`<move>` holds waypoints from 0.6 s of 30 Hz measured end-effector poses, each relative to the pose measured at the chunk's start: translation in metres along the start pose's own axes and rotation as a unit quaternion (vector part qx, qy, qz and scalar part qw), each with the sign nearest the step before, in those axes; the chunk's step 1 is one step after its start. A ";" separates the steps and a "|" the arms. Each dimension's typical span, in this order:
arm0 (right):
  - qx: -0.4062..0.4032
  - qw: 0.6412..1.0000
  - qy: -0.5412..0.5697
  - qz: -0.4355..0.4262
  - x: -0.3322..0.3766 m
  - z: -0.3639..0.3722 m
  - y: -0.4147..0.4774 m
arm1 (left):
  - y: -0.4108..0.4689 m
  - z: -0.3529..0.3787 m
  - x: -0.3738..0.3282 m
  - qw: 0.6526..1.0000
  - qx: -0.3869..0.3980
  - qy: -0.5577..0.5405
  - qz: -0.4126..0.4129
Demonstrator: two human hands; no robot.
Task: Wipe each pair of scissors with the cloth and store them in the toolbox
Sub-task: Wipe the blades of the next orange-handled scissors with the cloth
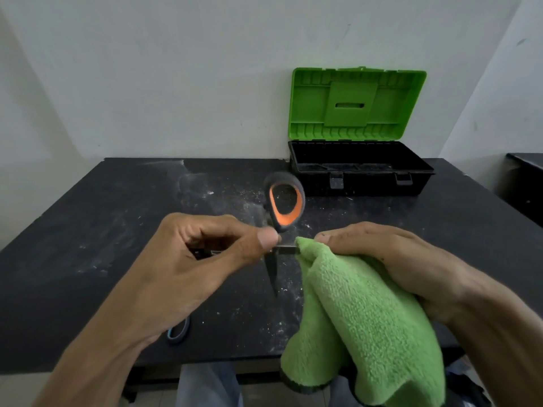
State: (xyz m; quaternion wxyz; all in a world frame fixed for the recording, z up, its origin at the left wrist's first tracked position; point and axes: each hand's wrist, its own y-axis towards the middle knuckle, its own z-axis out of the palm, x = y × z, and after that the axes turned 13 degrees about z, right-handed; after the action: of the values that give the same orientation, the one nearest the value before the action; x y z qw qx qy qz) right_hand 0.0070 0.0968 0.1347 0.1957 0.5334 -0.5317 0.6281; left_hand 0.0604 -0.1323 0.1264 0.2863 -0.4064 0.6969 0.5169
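At frame centre the left hand (199, 259) has its grip pinched on the orange-handled scissors (282, 221), spread open so one blade juts right into the green cloth (361, 312). The right hand (382, 254) holds that cloth bunched in its grip. The open toolbox (367, 185) waits upper right on the counter (88, 230).

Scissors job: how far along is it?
Done: the toolbox stands open; whether any scissors are inside, I cannot tell. In hand: the left hand holds the orange scissors while the right hand presses the cloth on a blade. Left: stow this pair, then wipe and stow what looks like a blue-handled pair beneath the left forearm.
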 end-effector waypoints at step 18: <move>-0.015 0.962 -0.220 -0.160 -0.008 -0.003 0.002 | -0.005 0.031 0.010 0.918 -0.150 -0.286 -0.231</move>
State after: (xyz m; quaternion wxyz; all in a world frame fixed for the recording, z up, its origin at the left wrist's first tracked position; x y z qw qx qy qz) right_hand 0.0072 0.1010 0.1275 0.1799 0.7334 -0.4787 0.4478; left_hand 0.0592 -0.1060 0.1059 0.5205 -0.4291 0.3865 0.6290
